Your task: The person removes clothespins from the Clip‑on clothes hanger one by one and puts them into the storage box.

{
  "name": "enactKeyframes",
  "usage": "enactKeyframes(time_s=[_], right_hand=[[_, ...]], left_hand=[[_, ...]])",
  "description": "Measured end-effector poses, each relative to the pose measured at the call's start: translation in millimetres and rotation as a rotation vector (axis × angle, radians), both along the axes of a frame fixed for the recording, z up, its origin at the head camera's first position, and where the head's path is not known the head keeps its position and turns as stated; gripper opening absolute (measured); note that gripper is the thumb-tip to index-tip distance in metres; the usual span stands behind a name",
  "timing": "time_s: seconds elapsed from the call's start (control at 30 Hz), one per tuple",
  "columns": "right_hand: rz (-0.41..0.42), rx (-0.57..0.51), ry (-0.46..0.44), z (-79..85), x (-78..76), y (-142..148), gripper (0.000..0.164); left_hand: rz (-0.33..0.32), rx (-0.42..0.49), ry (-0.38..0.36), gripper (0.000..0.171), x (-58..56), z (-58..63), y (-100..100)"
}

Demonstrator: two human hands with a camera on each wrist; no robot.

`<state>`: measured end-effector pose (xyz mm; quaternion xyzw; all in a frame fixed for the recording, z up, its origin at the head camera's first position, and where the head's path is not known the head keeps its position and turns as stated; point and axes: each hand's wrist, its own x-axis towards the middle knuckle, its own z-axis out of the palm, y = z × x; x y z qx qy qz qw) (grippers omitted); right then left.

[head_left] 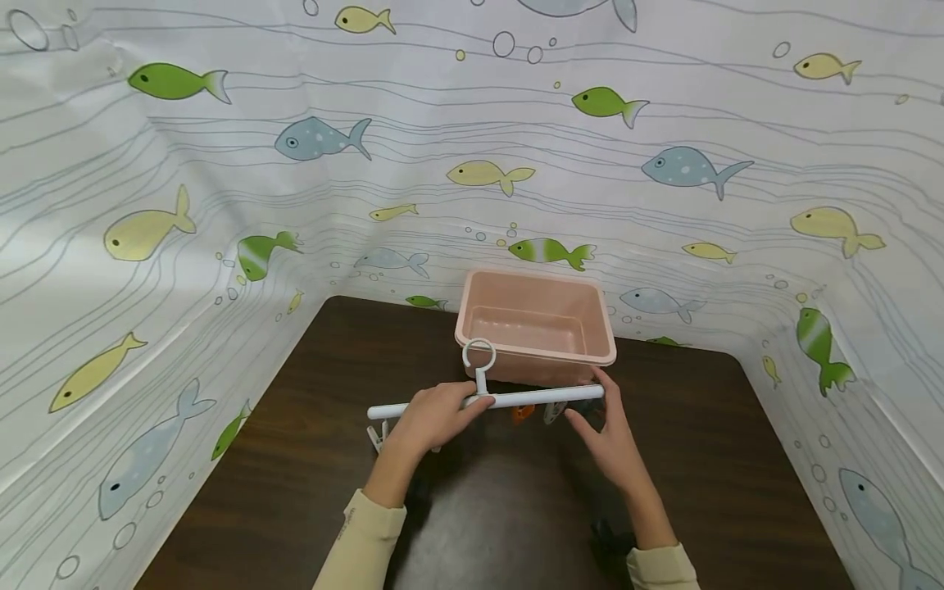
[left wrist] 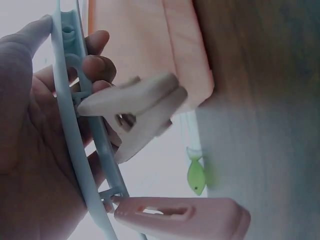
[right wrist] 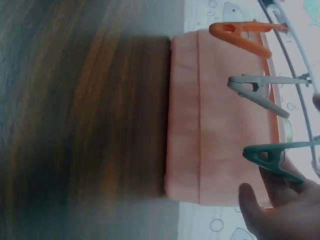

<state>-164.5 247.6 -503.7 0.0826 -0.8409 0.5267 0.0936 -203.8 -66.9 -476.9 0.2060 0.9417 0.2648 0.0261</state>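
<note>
A white clip hanger (head_left: 546,397) with a ring hook is held level above the dark table. My left hand (head_left: 435,418) grips its bar near the middle, thumb on the near side and fingers beyond. At the bar's right end is my right hand (head_left: 612,438), a finger up by the tip and the thumb apart below. The right wrist view shows an orange clothespin (right wrist: 245,46), a grey clothespin (right wrist: 260,102) and a green clothespin (right wrist: 260,151) hanging from the bar; right fingers are beside the green one. An off-white clothespin (left wrist: 145,97) and a pink clothespin (left wrist: 210,215) hang near my left hand.
A pink plastic bin (head_left: 546,354) stands behind the hanger at the table's far edge. The dark wooden table (head_left: 265,475) spreads around my arms. White sheeting with printed fish (head_left: 428,115) rises behind and at both sides.
</note>
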Motion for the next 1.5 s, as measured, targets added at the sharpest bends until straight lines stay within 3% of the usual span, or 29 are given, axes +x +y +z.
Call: enactKeyframes(time_s=[0.1, 0.27, 0.43, 0.53, 0.77, 0.97, 1.07, 1.3, 1.5], right_hand=[[-0.019, -0.061, -0.02, -2.0, 0.1, 3, 0.07], [-0.011, -0.137, 0.022, -4.5, -0.8, 6, 0.055], [-0.021, -0.154, 0.035, -2.0, -0.9, 4, 0.047], [-0.074, -0.145, 0.054, 0.9, 0.7, -1, 0.043], [-0.289, -0.034, 0.167, 7.8, 5.2, -15, 0.041], [-0.325, 0.191, 0.104, 10.0, 4.7, -20, 0.046], [-0.333, 0.254, 0.108, 10.6, 5.0, -21, 0.047], [-0.369, 0.244, 0.181, 12.4, 5.9, -21, 0.038], [-0.362, 0.178, 0.133, 15.3, 5.1, -21, 0.046]], left_hand=[[0.008, -0.007, 0.003, 0.034, -1.5, 2.8, -2], [0.026, -0.01, 0.018, 0.034, -3.1, 3.5, -5], [0.035, 0.009, 0.043, 0.036, -4.6, 3.7, -7], [0.037, 0.014, 0.034, 0.042, -4.8, 3.2, -8], [0.043, -0.005, 0.03, 0.044, -2.5, 1.7, -5], [0.04, -0.039, 0.059, 0.043, -1.9, -3.6, -2], [0.03, -0.054, 0.076, 0.043, -1.3, -4.1, -2], [0.016, -0.083, 0.106, 0.044, 0.9, -4.5, -1], [0.018, -0.075, 0.135, 0.042, 0.9, -2.9, 2]])
